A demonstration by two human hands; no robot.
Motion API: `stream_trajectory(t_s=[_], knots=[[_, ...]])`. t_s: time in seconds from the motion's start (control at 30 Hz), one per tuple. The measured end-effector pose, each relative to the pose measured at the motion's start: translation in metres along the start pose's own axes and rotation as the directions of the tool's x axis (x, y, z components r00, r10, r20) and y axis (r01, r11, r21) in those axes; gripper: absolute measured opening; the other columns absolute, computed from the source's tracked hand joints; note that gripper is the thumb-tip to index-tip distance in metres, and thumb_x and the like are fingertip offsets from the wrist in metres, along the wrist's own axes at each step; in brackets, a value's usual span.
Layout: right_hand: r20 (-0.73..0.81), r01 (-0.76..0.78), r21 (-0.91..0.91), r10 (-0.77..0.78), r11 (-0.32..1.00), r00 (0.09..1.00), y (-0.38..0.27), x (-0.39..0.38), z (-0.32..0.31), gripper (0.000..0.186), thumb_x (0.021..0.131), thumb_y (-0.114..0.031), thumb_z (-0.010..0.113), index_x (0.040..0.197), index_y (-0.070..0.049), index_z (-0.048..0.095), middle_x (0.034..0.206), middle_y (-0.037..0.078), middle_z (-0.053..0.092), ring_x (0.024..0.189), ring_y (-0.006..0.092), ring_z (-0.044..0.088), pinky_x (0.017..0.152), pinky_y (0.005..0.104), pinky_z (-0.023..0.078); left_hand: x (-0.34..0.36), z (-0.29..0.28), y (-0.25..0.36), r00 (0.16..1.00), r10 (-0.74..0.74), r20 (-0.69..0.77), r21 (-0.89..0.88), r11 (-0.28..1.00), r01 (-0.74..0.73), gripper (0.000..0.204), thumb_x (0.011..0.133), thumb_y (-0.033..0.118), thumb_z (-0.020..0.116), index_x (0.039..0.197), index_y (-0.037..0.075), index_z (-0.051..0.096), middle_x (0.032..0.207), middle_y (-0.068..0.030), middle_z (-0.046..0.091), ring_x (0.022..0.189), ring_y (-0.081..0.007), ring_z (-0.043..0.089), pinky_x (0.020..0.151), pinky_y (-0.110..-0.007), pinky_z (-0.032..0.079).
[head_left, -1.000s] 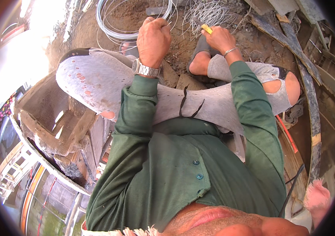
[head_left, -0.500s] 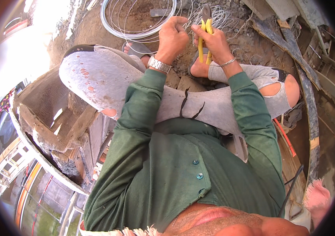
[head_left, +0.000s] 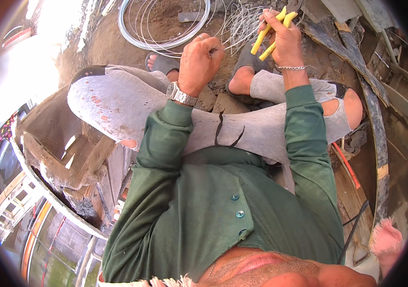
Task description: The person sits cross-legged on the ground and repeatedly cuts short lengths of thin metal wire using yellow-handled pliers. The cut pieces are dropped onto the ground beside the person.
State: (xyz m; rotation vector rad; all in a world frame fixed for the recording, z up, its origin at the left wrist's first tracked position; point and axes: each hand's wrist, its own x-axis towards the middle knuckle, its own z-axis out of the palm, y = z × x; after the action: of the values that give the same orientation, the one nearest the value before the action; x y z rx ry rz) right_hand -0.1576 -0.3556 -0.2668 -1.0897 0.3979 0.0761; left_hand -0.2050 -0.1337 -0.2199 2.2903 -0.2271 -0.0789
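Note:
My left hand [head_left: 201,66], with a metal watch [head_left: 182,94] on its wrist, is closed in a pinch in front of my shin. A thin pale wire [head_left: 230,46] shows at its fingertips. Farther right, my right hand [head_left: 287,42] is wrapped round pliers with yellow handles [head_left: 260,43]; the handles point back toward me and the jaws are hard to make out. Just beyond my left hand lies a coil of pale wire [head_left: 152,47] on the dirt. A tangled heap of thin wire lengths [head_left: 248,25] lies near the pliers.
My feet in dark sandals [head_left: 246,60] rest on the ground between the hands and my crossed legs. At right lie weathered planks [head_left: 345,55] and a red strip [head_left: 346,165]. A rough wooden box lined with mesh [head_left: 53,112] stands at left.
My right hand has moved right with the pliers, whose jaws no longer show plainly above it. My left hand has come back toward me and slightly left, widening the gap between them.

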Motion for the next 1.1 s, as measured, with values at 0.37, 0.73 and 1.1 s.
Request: stream_trajectory(t_s=[0.37,0.73,1.1], knots=[[0.058,0.079,-0.048,-0.076,0.996,0.995,-0.008,0.015,-0.025,0.019,0.099,-0.013,0.071,0.111,0.001,0.068,0.094,0.008,0.068,0.081,0.0162,0.066,0.078,0.0327,0.056,0.0,0.0,-0.006,1.0,0.029,-0.006,0.028,0.999,-0.029,0.003,0.08,0.007,0.069,0.08,0.005,0.068,0.082,-0.0122,0.064,0.079,-0.0364,0.065,0.072,-0.046,0.052],[0.035,0.016,-0.177,-0.01,0.984,0.999,0.012,-0.038,0.029,0.013,0.097,-0.012,0.072,0.101,-0.001,0.069,0.081,0.004,0.068,0.073,0.0112,0.064,0.069,0.0266,0.053,0.011,0.017,-0.004,0.994,0.051,-0.102,0.011,0.999,-0.05,0.003,0.081,0.006,0.073,0.082,0.004,0.071,0.081,-0.0116,0.069,0.077,-0.0337,0.066,0.07,-0.042,0.052],[0.043,-0.026,-0.07,0.029,0.997,0.999,0.004,-0.027,0.019,0.015,0.098,-0.009,0.069,0.107,0.003,0.066,0.089,0.008,0.068,0.076,0.0135,0.065,0.073,0.028,0.053,0.009,0.019,-0.002,0.993,0.074,-0.093,0.007,0.997,-0.074,0.003,0.082,0.01,0.07,0.08,0.008,0.07,0.082,-0.0093,0.065,0.08,-0.0329,0.067,0.069,-0.045,0.054]])
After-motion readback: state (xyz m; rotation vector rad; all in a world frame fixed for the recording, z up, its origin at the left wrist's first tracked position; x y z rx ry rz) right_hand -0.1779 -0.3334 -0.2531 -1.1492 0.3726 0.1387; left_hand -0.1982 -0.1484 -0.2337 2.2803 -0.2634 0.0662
